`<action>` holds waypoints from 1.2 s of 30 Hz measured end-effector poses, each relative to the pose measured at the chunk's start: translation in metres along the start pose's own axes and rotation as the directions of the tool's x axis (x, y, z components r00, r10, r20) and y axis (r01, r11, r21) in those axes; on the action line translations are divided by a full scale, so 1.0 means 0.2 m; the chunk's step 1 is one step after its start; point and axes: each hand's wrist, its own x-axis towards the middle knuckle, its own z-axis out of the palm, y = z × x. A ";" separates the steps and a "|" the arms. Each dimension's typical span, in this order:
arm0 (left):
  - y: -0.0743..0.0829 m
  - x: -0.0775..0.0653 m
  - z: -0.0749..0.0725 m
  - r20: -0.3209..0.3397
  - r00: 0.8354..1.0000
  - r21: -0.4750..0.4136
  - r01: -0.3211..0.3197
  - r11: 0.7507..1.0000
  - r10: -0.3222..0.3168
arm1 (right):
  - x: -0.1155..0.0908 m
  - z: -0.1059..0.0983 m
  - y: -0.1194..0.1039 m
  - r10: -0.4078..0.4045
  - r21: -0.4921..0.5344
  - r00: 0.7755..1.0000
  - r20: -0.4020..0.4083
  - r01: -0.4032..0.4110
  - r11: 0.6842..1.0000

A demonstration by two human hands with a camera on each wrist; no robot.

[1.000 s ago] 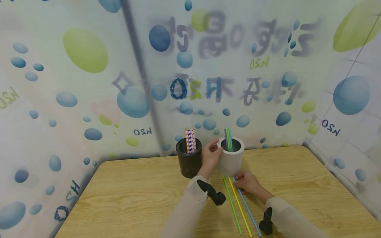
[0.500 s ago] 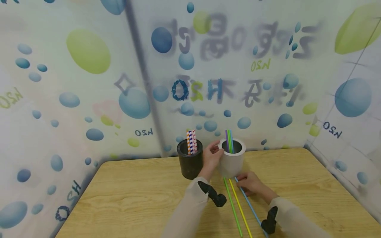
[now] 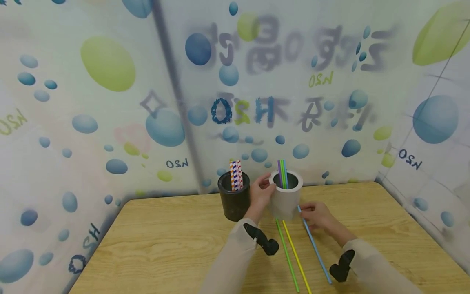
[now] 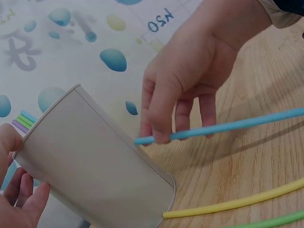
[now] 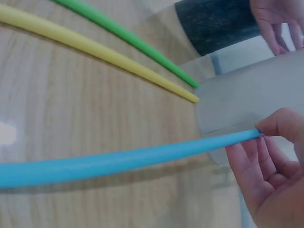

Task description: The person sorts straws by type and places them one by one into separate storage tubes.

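Note:
My right hand [image 3: 318, 214] pinches a light blue straw [image 3: 315, 245] near its far end, between thumb and fingers. That end is raised over the wooden table beside the white cup [image 3: 284, 204], as the left wrist view shows. My left hand [image 3: 260, 195] holds the white cup at its rim on the left side. Purple, green and blue straws [image 3: 282, 174] stand upright inside this cup. A green straw [image 3: 288, 257] and a yellow straw [image 3: 296, 257] lie on the table, their far ends close to the cup's base.
A black cup [image 3: 234, 207] with several patterned straws [image 3: 236, 175] stands just left of my left hand. Behind the wooden table [image 3: 165, 241] hangs a printed backdrop [image 3: 165, 73] with blue and green spots, and it also runs along both sides.
My right hand has lifted the blue straw and shifted it rightward and away from me, apart from the yellow one. My left hand stays on the white cup.

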 end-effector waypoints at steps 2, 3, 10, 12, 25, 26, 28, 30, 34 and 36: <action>0.00 0.00 0.00 0.001 1.000 -0.003 0.003 1.000 -0.003 | 0.00 -0.02 -0.02 -0.026 0.011 1.000 0.002 0.026 1.000; 0.00 0.00 0.00 0.001 1.000 -0.003 0.001 1.000 -0.001 | 0.00 -0.03 -0.03 -0.037 0.009 0.999 0.002 0.037 0.999; 0.00 0.00 0.00 -0.005 1.000 -0.005 0.002 1.000 -0.002 | 0.01 -0.12 -0.10 -0.083 0.041 0.996 -0.036 0.085 0.996; 0.01 0.00 0.00 -0.004 1.000 -0.003 0.008 1.000 -0.008 | 0.01 -0.14 -0.12 -0.103 0.051 0.994 -0.047 0.105 0.993; 0.01 -0.01 0.01 -0.006 1.000 -0.002 0.003 1.000 -0.003 | 0.03 -0.27 -0.30 -0.257 0.075 0.961 -0.101 0.265 0.961; 0.01 -0.01 0.01 -0.005 1.000 -0.002 0.003 1.000 -0.003 | 0.04 -0.27 -0.32 -0.264 0.075 0.958 -0.107 0.273 0.959; 0.01 -0.01 0.01 -0.004 1.000 -0.003 0.003 1.000 -0.003 | 0.05 -0.28 -0.35 -0.278 0.072 0.953 -0.118 0.287 0.955; 0.01 -0.01 0.01 -0.004 1.000 -0.005 0.001 1.000 -0.001 | 0.05 -0.29 -0.39 -0.296 0.072 0.946 -0.129 0.306 0.949; 0.01 -0.01 0.00 -0.005 1.000 -0.004 -0.010 1.000 0.010 | 0.06 -0.30 -0.47 -0.330 0.062 0.932 -0.150 0.342 0.938; 0.01 -0.01 0.00 -0.003 1.000 -0.001 -0.018 1.000 0.018 | 0.07 -0.30 -0.51 -0.347 0.051 0.924 -0.162 0.359 0.932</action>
